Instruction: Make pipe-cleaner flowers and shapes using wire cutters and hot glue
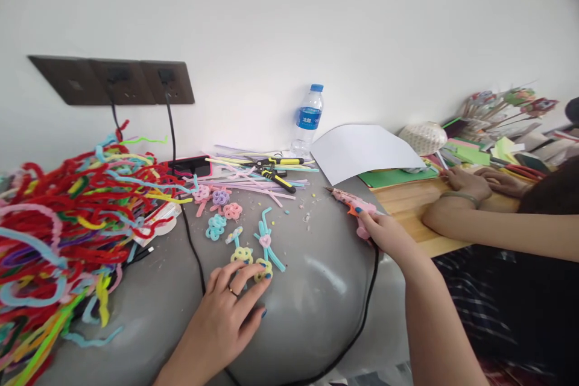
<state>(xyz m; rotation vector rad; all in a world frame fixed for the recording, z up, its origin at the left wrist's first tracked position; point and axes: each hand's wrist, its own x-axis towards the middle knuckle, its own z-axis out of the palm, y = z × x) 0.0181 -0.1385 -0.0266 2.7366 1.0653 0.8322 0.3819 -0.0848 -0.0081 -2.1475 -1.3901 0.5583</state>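
My left hand [233, 300] lies on the grey table [316, 289] with its fingers spread, fingertips pressing on a yellow pipe-cleaner flower [262, 268]. Beside it sit a second yellow flower [242, 254] and a blue piece with a pink heart [266, 240]. My right hand [384, 234] is closed round a pink hot glue gun [350, 200], whose nozzle points left and rests low over the table. Its black cord [368, 307] trails down towards me. More small flowers, pink, purple and blue [220, 208], lie further back.
A big heap of coloured pipe cleaners [58, 229] fills the left. Pliers [275, 174] and cut pastel stems lie at the back by a water bottle [307, 120], white paper [362, 148] and wall sockets [113, 81]. Another person's arms [470, 193] rest on a wooden table at right.
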